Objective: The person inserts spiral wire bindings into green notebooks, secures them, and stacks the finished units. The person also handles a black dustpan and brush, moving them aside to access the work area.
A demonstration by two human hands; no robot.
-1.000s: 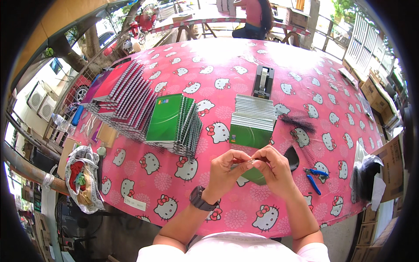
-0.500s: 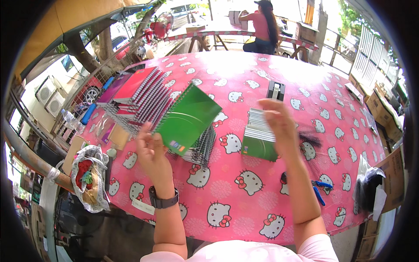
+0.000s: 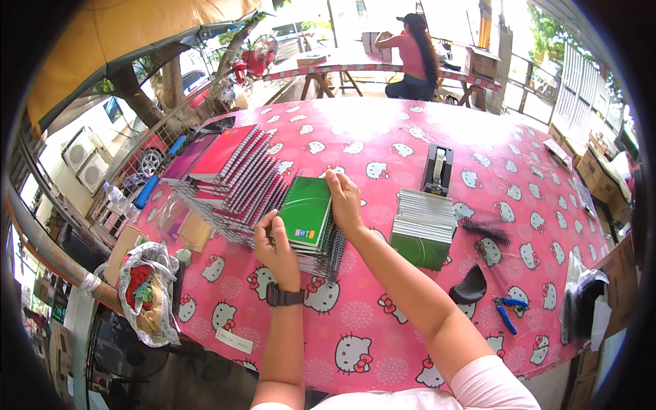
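Observation:
A green spiral notebook (image 3: 306,212) lies on top of a stack of notebooks on the pink patterned table (image 3: 383,137). My left hand (image 3: 277,249), with a dark wristwatch, grips the notebook's near left corner. My right hand (image 3: 344,202) holds its far right edge. A long fanned row of pink and purple spiral notebooks (image 3: 232,174) lies just to the left. To the right sits a second stack with a green cover at the bottom (image 3: 424,229).
A black tape dispenser (image 3: 437,169) stands beyond the right stack. Black binding coils (image 3: 486,229), a black curved piece (image 3: 470,287) and blue-handled pliers (image 3: 507,311) lie at the right. A bag (image 3: 145,290) hangs off the left edge. A person (image 3: 410,58) sits at a far table.
Both hands left the small item held near my body and reached out to the green notebook stack; they now grip the top notebook at two corners.

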